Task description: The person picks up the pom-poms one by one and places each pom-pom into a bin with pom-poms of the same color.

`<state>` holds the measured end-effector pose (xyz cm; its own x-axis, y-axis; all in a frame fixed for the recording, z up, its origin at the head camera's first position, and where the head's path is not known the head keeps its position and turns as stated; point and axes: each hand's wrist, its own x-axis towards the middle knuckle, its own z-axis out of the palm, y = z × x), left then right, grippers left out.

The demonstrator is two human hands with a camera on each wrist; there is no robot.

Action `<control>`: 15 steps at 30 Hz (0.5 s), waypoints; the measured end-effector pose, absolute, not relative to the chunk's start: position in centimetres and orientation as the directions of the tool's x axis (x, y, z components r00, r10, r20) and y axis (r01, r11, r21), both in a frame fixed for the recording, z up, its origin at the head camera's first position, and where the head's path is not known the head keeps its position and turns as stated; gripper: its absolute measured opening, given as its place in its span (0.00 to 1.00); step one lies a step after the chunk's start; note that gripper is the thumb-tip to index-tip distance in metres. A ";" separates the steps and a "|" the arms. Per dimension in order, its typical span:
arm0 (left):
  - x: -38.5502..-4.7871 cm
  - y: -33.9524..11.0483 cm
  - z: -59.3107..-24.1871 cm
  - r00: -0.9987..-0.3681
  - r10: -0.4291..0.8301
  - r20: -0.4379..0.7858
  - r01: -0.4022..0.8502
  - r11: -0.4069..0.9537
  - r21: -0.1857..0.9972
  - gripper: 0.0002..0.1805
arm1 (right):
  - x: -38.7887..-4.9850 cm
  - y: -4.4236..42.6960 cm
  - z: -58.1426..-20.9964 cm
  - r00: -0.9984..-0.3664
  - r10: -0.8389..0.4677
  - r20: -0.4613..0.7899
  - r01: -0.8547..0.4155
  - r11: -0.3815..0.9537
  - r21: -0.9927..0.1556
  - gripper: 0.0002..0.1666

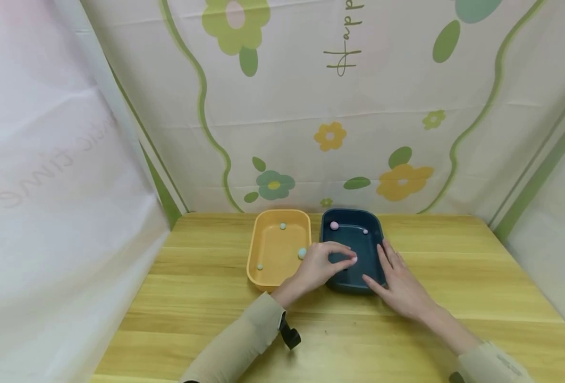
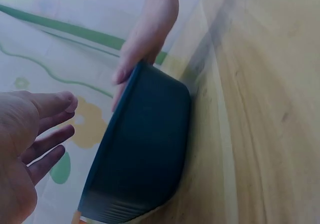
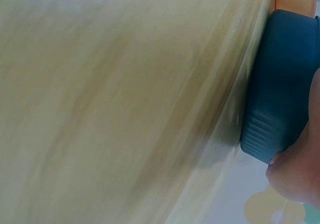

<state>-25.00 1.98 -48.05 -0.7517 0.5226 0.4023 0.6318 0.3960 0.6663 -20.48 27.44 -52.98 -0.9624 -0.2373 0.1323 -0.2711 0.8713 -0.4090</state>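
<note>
My left hand [image 1: 317, 266] pinches a small pink ball [image 1: 354, 259] between thumb and fingertips, above the dark blue tray [image 1: 351, 288]. The ball also shows at the fingertips in the left wrist view. My right hand [image 1: 402, 287] rests against the blue tray's right rim, fingers extended and thumb over the near right corner. Inside that tray lie a larger pink ball [image 1: 334, 225] and a tiny pink ball [image 1: 365, 232]. Beside it on the left stands a yellow tray [image 1: 252, 255], holding a large green ball [image 1: 302, 253] and two smaller green balls [image 1: 283, 226].
Both trays stand near the back edge of the wooden table [image 1: 205, 308]. Behind rises a white cloth backdrop [image 1: 282, 96] printed with flowers. Another white cloth [image 1: 48, 213] hangs on the left side. A black strap [image 1: 289, 335] dangles from the left sleeve.
</note>
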 end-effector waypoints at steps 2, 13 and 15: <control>-25.5 2.3 -48.2 -0.754 0.527 0.392 0.630 0.412 0.659 0.12 | -20.5 27.4 -53.0 -0.962 -0.236 0.134 -0.271 0.871 -0.409 0.61; -27.1 3.6 -48.6 -0.772 0.519 0.368 0.610 0.443 0.657 0.12 | -20.4 27.3 -52.6 -0.964 -0.228 0.136 -0.264 0.868 -0.420 0.60; -27.3 3.7 -48.6 -0.777 0.516 0.360 0.603 0.448 0.660 0.12 | -20.3 27.3 -52.6 -0.965 -0.226 0.133 -0.261 0.870 -0.418 0.60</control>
<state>-27.28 3.72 -48.63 -0.7773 0.5159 0.3601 0.6030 0.4477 0.6602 -20.35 27.26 -52.60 -0.9650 -0.2257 0.1332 -0.2612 0.8698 -0.4185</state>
